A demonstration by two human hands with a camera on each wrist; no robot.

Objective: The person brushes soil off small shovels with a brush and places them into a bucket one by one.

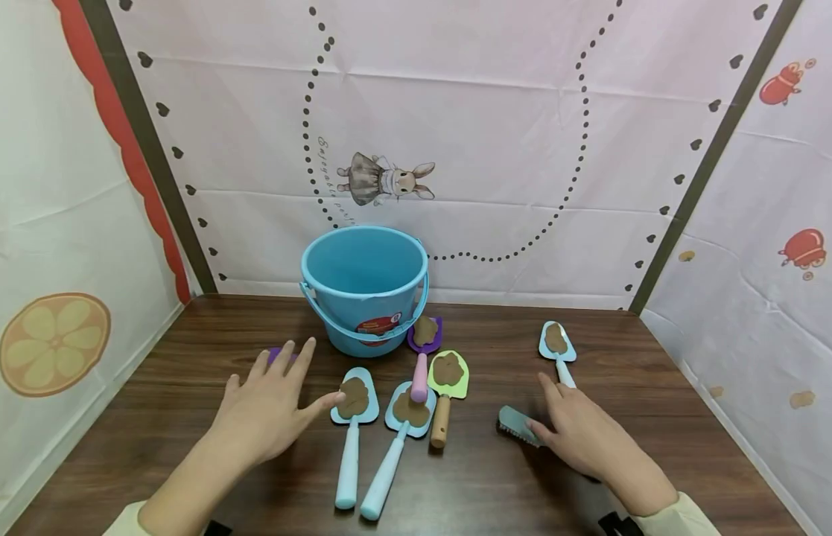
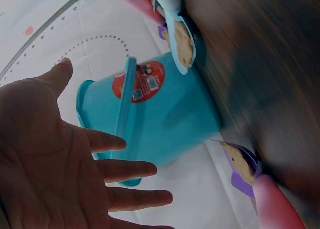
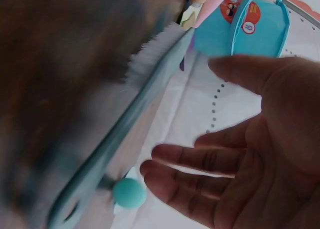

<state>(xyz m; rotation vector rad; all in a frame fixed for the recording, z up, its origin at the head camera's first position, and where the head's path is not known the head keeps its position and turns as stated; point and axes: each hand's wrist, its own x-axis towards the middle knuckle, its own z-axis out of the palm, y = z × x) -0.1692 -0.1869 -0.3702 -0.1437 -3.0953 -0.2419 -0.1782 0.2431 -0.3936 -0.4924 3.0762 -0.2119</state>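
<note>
My left hand (image 1: pixel 261 409) hovers with spread fingers over the left of the table and holds nothing. Beneath it lies a toy shovel with a purple blade (image 1: pixel 281 356), mostly covered in the head view; its pink handle (image 2: pixel 277 204) shows in the left wrist view. My right hand (image 1: pixel 583 424), fingers apart and empty, is over a grey-green brush (image 1: pixel 518 425) with pale bristles (image 3: pixel 150 56). The brush handle passes under that hand. Just beyond its fingertips lies a light-blue toy shovel (image 1: pixel 557 344) bearing a brown lump.
A blue bucket (image 1: pixel 365 320) with its handle down stands at the back. In front lie two light-blue shovels (image 1: pixel 348 461) (image 1: pixel 382 476), a green one (image 1: pixel 459 383) and a purple one with a pink handle (image 1: pixel 420 376), all with brown lumps. Printed cloth (image 1: pixel 489 149) walls the table.
</note>
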